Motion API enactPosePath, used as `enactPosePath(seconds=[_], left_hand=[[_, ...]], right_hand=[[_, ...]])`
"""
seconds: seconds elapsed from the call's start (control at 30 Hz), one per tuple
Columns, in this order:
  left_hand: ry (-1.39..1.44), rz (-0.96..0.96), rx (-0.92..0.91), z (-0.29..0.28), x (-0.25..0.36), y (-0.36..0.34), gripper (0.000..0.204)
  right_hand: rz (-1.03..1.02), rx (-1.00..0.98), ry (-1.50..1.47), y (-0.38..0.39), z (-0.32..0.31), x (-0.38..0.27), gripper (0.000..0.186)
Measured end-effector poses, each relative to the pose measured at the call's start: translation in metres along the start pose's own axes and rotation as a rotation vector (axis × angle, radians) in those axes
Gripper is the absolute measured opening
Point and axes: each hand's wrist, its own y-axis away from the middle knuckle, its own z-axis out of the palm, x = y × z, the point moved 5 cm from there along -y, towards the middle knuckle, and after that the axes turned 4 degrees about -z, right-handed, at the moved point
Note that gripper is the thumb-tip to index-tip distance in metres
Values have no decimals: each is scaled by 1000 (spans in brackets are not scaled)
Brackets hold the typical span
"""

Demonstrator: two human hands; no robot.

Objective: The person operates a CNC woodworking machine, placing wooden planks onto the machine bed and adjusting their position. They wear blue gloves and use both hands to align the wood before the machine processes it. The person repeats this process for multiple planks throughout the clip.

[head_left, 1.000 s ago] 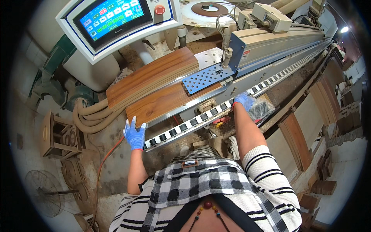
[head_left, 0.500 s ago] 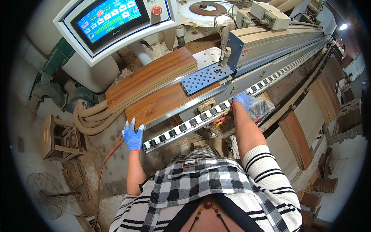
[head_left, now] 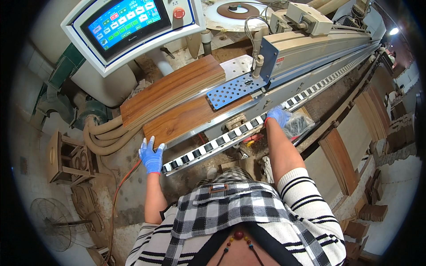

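Note:
My left hand [head_left: 151, 156], in a blue glove with whitish fingertips, is open with its fingers spread. Its fingertips touch the near left end of a brown wood-grain board [head_left: 177, 119]. The board lies flat on the machine's metal-edged bed, its right part under a blue perforated plate [head_left: 235, 92]. My right hand [head_left: 278, 116], also gloved in blue, rests at a long rail of black and white rollers [head_left: 220, 141]. How its fingers are bent does not show clearly.
Behind the board lies a stack of similar boards [head_left: 173, 91]. A control panel [head_left: 128, 26] with a lit screen and red button [head_left: 179, 13] stands at upper left. The long machine body [head_left: 310, 53] runs off to the far right. More boards [head_left: 339, 159] lie at right; a fan [head_left: 52, 221] stands lower left.
Both hands and the board keep their places. The whole view has shifted only very slightly.

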Motion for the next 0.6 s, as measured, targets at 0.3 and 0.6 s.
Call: enactPosePath(seconds=[0.3, 0.6], left_hand=[[-93, 23, -42, 16, 47, 0, 58], [-91, 152, 42, 45, 121, 7, 54]], right_hand=[[18, -58, 10, 5, -5, -3, 75], [28, -21, 10, -4, 4, 2, 75]])
